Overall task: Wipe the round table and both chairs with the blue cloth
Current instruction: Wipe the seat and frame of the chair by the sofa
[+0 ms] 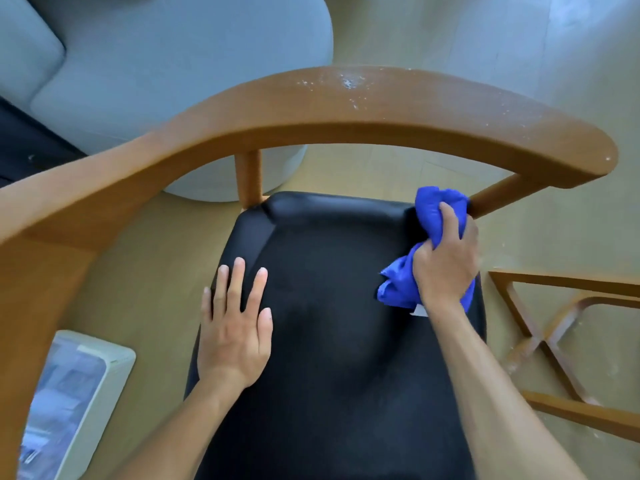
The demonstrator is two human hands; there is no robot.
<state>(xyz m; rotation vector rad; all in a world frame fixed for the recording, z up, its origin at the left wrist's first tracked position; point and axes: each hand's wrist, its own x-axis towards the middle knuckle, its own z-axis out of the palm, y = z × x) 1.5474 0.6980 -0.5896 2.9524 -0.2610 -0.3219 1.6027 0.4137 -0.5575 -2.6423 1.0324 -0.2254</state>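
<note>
Head view: right hand (445, 261) grips blue cloth (431, 216).

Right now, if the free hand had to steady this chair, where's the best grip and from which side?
Grip the curved wooden backrest rail from above, on its left sweep, nearest the left hand. It is broad and rounded, so fingers can wrap over it. The black seat is flat, offering nothing to curl around.

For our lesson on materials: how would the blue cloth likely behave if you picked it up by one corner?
The blue cloth is bunched into soft folds in the right hand, so it would probably hang limp. One hand holds the whole wad, so it is likely light. A loose end spills onto the black seat, so it would probably drape, not roll.
</note>
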